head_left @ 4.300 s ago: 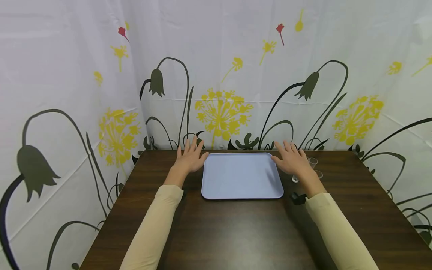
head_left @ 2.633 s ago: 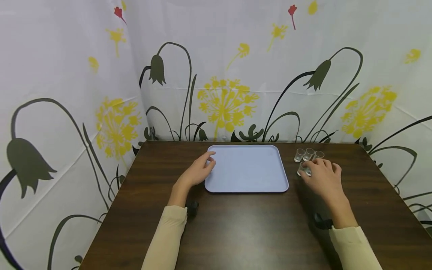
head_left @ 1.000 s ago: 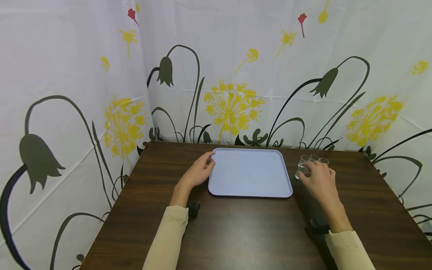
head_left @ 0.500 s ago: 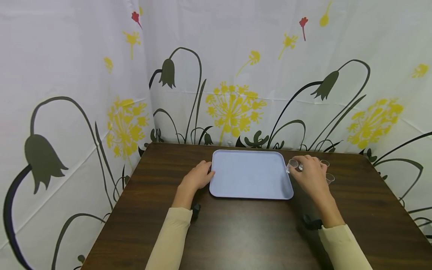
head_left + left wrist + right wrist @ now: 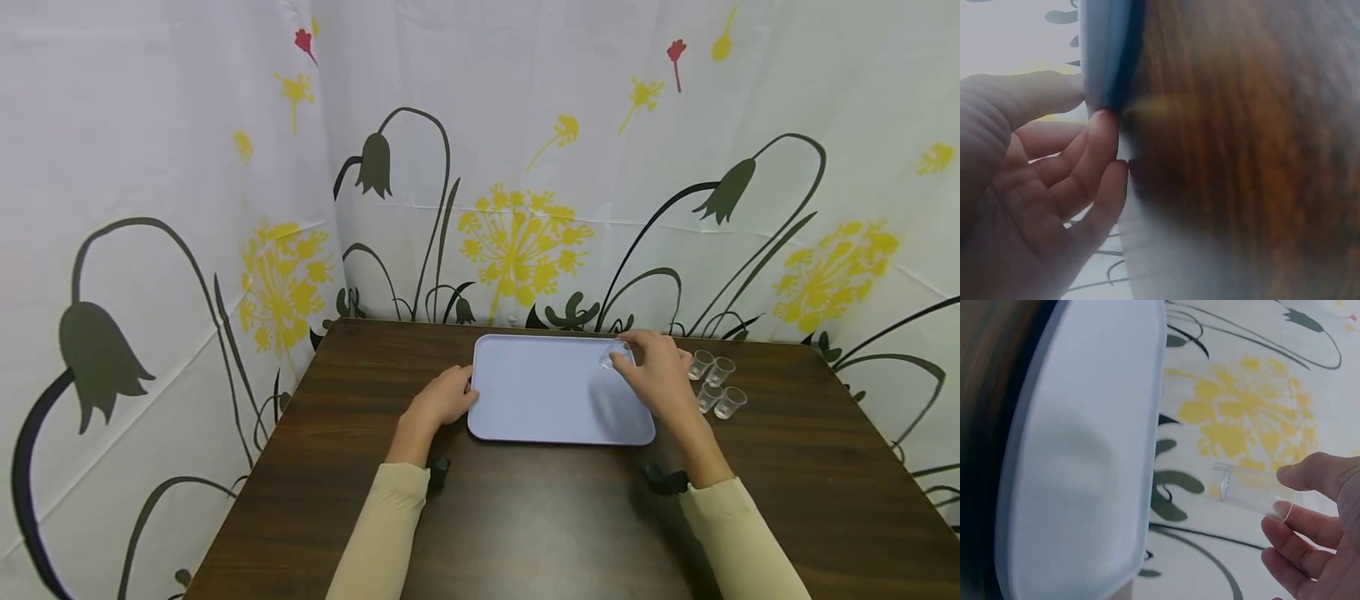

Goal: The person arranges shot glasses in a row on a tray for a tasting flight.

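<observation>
A pale blue rectangular tray (image 5: 540,396) lies on the table's far half. My left hand (image 5: 442,396) is at its left edge; in the left wrist view the thumb and fingers pinch the tray's rim (image 5: 1100,50). Over the tray's far right part, my right hand (image 5: 660,375) holds a small clear shot glass (image 5: 607,358). The right wrist view shows this shot glass (image 5: 1250,489) between thumb and fingertips near its mouth, its thick base pointing away from the hand and apart from the tray.
Several more clear shot glasses (image 5: 730,403) stand in a cluster on the dark wooden table (image 5: 540,525), right of the tray and behind the right hand. A white curtain (image 5: 480,125) with printed flowers hangs at the table's far edge.
My right hand has pinched one shot glass from the cluster and carried it left over the tray. The left hand has slid slightly nearer along the tray's left edge and now grips it.
</observation>
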Action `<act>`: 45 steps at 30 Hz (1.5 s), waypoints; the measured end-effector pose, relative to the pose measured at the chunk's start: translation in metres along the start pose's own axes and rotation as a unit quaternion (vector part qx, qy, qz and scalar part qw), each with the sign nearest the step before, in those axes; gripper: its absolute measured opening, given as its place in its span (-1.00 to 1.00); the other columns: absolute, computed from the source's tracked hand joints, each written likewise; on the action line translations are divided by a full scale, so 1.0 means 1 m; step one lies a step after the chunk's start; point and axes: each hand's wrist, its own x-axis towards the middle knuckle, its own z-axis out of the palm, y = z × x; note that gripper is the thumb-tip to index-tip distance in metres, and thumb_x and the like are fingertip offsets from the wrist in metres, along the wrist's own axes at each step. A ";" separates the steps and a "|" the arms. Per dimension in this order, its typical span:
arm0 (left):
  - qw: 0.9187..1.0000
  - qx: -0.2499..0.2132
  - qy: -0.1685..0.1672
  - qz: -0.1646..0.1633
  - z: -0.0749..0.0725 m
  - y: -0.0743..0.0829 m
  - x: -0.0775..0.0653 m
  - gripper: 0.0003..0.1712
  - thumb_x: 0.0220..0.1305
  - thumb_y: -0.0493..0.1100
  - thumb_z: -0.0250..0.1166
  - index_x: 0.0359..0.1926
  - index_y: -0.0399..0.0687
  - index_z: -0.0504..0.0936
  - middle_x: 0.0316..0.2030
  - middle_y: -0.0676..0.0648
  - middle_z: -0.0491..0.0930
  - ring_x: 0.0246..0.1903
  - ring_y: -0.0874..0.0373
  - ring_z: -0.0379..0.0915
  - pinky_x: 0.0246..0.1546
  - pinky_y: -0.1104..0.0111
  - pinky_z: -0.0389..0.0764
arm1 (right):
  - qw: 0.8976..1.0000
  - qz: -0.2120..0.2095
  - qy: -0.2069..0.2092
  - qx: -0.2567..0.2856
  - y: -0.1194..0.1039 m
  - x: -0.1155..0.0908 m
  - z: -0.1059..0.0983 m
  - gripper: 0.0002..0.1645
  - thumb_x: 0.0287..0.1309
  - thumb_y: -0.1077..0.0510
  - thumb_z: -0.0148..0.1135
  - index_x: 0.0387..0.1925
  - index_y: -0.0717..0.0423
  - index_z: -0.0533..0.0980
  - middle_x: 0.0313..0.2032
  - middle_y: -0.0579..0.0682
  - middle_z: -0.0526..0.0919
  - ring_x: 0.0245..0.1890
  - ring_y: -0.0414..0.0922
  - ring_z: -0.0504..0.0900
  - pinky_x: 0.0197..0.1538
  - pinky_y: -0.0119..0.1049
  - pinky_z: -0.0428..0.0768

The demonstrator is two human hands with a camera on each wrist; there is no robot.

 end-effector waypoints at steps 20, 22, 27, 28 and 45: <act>0.997 -0.068 -0.022 -0.038 -0.007 0.003 -0.008 -0.23 0.48 -0.06 0.29 0.58 -0.23 0.31 -0.31 -0.01 0.60 -0.34 0.12 0.50 -0.22 0.27 0.50 | 0.998 -0.014 -0.049 0.022 -0.041 0.020 0.050 -0.53 0.35 -0.05 0.41 0.15 0.13 0.70 0.01 0.15 0.77 0.16 0.19 0.66 0.29 0.26 0.40; 0.998 -0.059 -0.019 -0.026 -0.001 -0.007 -0.002 -0.18 0.47 -0.02 0.28 0.61 -0.22 0.28 -0.29 0.01 0.60 -0.33 0.14 0.50 -0.21 0.28 0.51 | 0.998 -0.010 -0.060 0.025 -0.045 0.022 0.054 -0.52 0.36 -0.07 0.42 0.15 0.13 0.70 0.03 0.15 0.77 0.15 0.17 0.69 0.27 0.20 0.51; 0.997 -0.062 -0.025 -0.024 0.015 -0.028 0.016 -0.15 0.48 0.02 0.26 0.66 -0.11 0.22 -0.24 0.00 0.63 -0.31 0.14 0.52 -0.21 0.26 0.52 | 0.996 -0.007 -0.086 0.038 -0.055 0.025 0.065 -0.53 0.36 -0.09 0.43 0.15 0.09 0.67 0.00 0.12 0.73 0.10 0.13 0.69 0.13 0.12 0.62; 0.997 -0.068 -0.029 -0.033 0.021 -0.036 0.024 -0.15 0.47 0.01 0.26 0.66 -0.09 0.23 -0.26 0.01 0.62 -0.33 0.14 0.52 -0.24 0.27 0.51 | 0.995 -0.009 -0.089 0.039 -0.057 0.026 0.067 -0.53 0.36 -0.09 0.43 0.15 0.09 0.67 -0.01 0.12 0.72 0.09 0.14 0.69 0.11 0.11 0.62; 0.997 -0.071 -0.023 -0.028 0.017 -0.030 0.017 -0.14 0.47 0.02 0.25 0.66 -0.12 0.22 -0.28 0.03 0.62 -0.36 0.13 0.52 -0.31 0.24 0.52 | 0.993 -0.020 -0.113 0.022 -0.077 0.033 0.101 -0.55 0.33 -0.14 0.45 0.13 -0.04 0.65 -0.29 -0.06 0.72 -0.41 -0.10 0.59 -0.29 -0.18 0.50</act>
